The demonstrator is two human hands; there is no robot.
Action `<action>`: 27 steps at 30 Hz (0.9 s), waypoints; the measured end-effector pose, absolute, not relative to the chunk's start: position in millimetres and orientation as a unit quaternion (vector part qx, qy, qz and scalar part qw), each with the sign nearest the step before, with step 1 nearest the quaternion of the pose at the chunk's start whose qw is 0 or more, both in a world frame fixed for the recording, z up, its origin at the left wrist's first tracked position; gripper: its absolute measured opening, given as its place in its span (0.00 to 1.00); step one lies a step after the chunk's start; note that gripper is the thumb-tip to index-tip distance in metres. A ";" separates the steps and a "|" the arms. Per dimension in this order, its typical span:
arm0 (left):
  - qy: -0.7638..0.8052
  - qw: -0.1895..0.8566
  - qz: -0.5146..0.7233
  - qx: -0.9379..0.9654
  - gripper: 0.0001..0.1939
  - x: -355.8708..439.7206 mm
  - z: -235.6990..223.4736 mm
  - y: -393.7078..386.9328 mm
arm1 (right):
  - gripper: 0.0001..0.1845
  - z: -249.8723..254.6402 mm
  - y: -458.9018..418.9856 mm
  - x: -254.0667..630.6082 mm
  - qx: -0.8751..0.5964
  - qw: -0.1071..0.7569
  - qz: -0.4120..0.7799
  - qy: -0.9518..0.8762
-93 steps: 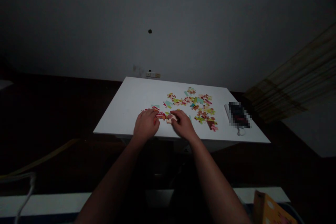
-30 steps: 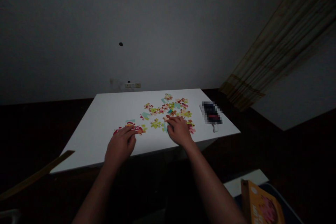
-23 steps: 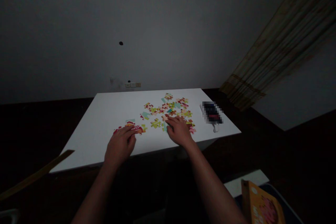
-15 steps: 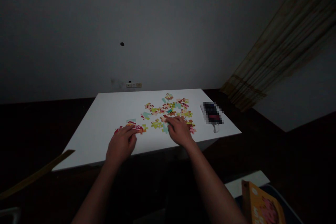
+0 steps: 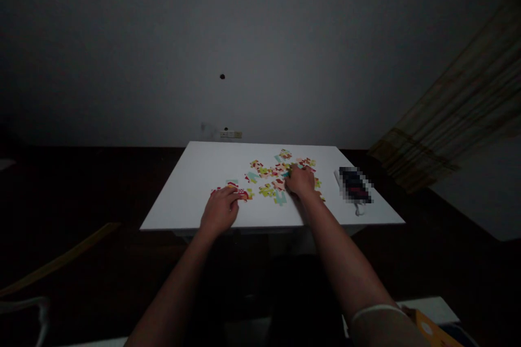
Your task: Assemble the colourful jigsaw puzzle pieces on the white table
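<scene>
We see the red puzzle section [image 5: 243,194] near the desk's [image 5: 171,200] front edge, left of centre, long axis roughly along that edge. Left hand [image 5: 221,209] on it, grip loosely open; right hand [image 5: 302,180] among loose pieces [image 5: 266,190], grip: can't tell.

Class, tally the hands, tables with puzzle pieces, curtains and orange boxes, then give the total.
Hands (left hand, right hand): 2
Table with puzzle pieces: 1
Curtain: 1
Orange box: 1
Total: 5
Puzzle pieces left out: too crowded to count.
</scene>
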State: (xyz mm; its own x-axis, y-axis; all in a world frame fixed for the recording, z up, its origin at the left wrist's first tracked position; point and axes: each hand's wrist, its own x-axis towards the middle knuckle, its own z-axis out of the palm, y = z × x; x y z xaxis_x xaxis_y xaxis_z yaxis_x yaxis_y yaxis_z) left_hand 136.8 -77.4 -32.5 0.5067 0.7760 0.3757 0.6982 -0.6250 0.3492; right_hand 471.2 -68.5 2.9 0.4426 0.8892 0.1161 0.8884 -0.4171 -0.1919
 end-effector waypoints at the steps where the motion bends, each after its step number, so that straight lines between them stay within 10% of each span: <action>1: 0.426 0.080 0.254 0.864 0.21 136.7 -31.5 -78.1 | 0.28 2.5 -64.7 474.8 -0.841 0.118 0.012 -0.527; 19: 0.440 0.087 0.238 0.862 0.21 139.6 -26.0 -81.1 | 0.22 -3.7 -110.2 424.7 -0.676 0.484 0.057 -0.553; 27: 0.471 0.083 0.201 0.855 0.24 142.0 -22.9 -83.6 | 0.18 -39.3 -139.0 346.0 -0.638 0.427 0.209 -0.606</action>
